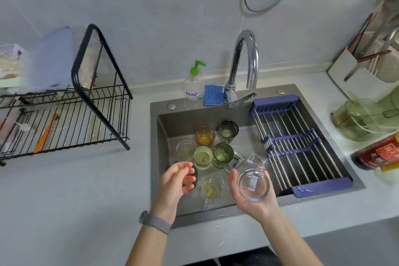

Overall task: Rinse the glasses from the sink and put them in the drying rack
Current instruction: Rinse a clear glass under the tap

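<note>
A clear glass point(253, 183) sits in the right hand point(251, 197) above the front right part of the sink point(216, 211), its mouth tipped toward the camera; the fingers point(234, 181) wrap around its side and base. The left hand point(176, 181) hangs over the sink's front left, fingers loosely curled and holding nothing. Below, more glasses stand in the basin: an amber glass point(205, 135), a dark green glass point(223, 154), a smoky glass point(228, 130), a pale ribbed glass point(203, 156) and a clear mug point(211, 189). A blue roll-up rack point(295, 142) spans the sink's right side. The faucet point(244, 65) arches behind. On the counter point(75, 190) to the left stands the black wire drying rack point(71, 119).
</note>
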Demonstrator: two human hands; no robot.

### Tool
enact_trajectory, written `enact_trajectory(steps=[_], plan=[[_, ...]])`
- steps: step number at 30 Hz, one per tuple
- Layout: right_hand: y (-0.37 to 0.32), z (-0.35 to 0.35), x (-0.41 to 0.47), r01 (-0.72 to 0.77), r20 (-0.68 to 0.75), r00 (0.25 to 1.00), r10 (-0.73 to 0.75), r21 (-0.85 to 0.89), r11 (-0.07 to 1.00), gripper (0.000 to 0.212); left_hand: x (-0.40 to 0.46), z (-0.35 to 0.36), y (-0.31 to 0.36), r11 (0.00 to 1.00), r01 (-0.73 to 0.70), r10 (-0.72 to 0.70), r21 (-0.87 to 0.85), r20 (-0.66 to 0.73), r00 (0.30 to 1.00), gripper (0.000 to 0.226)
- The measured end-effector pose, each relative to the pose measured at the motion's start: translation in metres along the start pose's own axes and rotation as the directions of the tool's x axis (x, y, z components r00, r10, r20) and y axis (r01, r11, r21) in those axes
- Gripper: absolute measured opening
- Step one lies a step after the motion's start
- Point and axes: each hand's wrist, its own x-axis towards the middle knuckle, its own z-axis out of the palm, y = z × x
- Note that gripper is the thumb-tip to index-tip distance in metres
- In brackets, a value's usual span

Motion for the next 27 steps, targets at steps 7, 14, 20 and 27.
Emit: enact_trajectory(steps=[7, 14, 20, 27], plan=[[0.005, 0.002, -0.013, 0.078, 0.008, 0.996, -0.087, -0.549, 0.832, 0.05, -0.014, 0.001, -0.002, 0.991, 0.007, -0.015, 0.131, 0.059, 0.998, 0.013], [0.023, 0.038, -0.028, 0.152, 0.274, 0.896, -0.35, -0.929, -0.337, 0.075, -0.024, 0.042, 0.003, 0.952, 0.118, -0.17, 0.282, 0.167, 0.971, 0.063], [0.007, 0.04, -0.052, 0.416, 0.412, 0.886, -0.21, -0.909, -0.027, 0.067, -0.033, 0.055, 0.0, 0.997, 0.07, -0.071, 0.042, 0.032, 0.997, 0.036], [0.015, 0.008, -0.045, 0.574, 0.405, 0.778, -0.481, -0.769, 0.28, 0.053, -0.042, 0.106, -0.008, 0.956, 0.014, -0.03, -0.293, -0.049, 0.998, 0.041]])
